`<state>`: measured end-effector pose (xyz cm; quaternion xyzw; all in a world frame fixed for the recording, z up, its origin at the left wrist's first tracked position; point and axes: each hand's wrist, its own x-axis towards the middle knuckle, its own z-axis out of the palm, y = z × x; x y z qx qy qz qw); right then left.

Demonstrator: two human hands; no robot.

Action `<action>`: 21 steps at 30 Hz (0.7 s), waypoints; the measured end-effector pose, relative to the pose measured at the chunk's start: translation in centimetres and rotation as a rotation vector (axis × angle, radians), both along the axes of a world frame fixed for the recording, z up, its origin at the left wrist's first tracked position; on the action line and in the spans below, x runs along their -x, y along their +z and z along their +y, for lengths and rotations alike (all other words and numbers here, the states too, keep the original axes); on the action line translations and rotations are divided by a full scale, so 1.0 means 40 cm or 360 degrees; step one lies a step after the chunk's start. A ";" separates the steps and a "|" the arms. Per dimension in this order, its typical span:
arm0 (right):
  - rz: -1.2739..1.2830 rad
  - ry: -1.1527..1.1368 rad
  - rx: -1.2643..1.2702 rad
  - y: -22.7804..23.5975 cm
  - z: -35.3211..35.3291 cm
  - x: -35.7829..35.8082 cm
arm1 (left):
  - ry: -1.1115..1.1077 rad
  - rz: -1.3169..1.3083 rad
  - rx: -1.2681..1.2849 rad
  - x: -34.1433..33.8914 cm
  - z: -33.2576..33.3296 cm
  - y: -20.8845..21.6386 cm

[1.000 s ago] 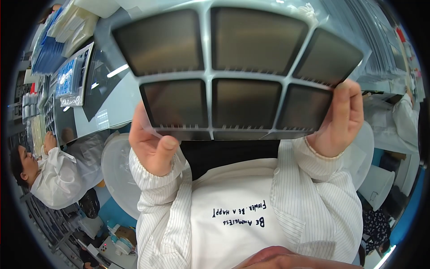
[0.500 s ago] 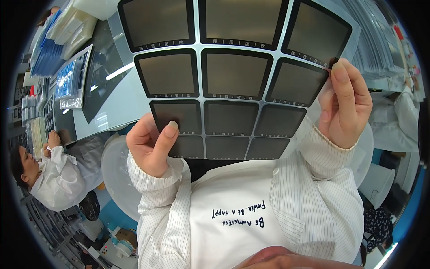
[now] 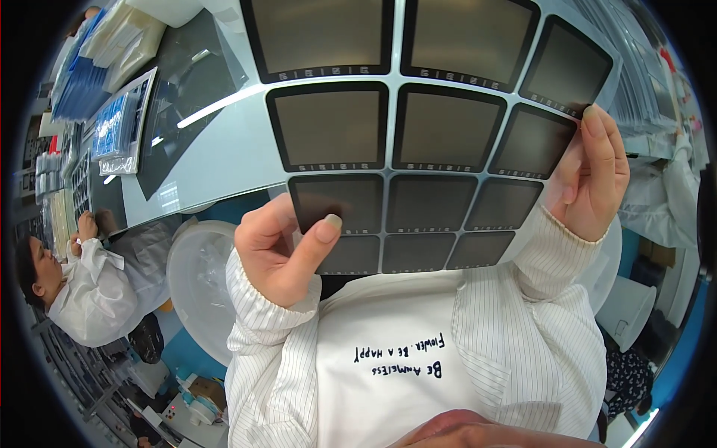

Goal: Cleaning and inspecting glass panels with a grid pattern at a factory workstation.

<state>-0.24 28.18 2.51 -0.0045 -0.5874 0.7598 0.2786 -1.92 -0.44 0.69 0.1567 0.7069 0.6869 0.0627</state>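
Both hands hold up a large thin sheet (image 3: 447, 128) between them. It carries rows of dark grey rectangular panels with black borders and small marks along their lower edges, set apart by pale clear gaps. My left hand (image 3: 280, 250) pinches the sheet's lower left edge, its thumb lying on a panel and its fingers behind. At the right edge, higher up, my right hand (image 3: 594, 175) grips the sheet between thumb and fingers. The sheet's top runs out of view, and it covers part of the table behind it.
A glass-topped table (image 3: 216, 160) lies ahead, with stacked clear and blue film packs (image 3: 123, 134) at its left. Piled sheets (image 3: 635, 82) stand at the far right. A white round bin (image 3: 198, 284) is by my left side. At the left a co-worker in white (image 3: 93, 291) sits.
The sheet has shifted to the right and turned slightly, both hands moving along with it. My grip on it looks the same.
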 end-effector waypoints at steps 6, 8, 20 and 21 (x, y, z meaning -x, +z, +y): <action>-0.0055 -0.0183 0.0016 0.003 0.003 0.004 | -0.0179 -0.0023 0.0090 0.005 0.011 0.018; -0.0040 -0.0176 0.0012 -0.002 0.008 0.006 | -0.0195 -0.0048 0.0109 0.006 0.012 0.023; -0.0106 -0.0205 -0.0036 -0.023 -0.006 0.040 | -0.0296 -0.0048 0.0201 0.032 -0.007 0.014; -0.0115 -0.0267 -0.0037 -0.025 -0.011 0.045 | -0.0330 -0.0058 0.0235 0.036 -0.011 0.014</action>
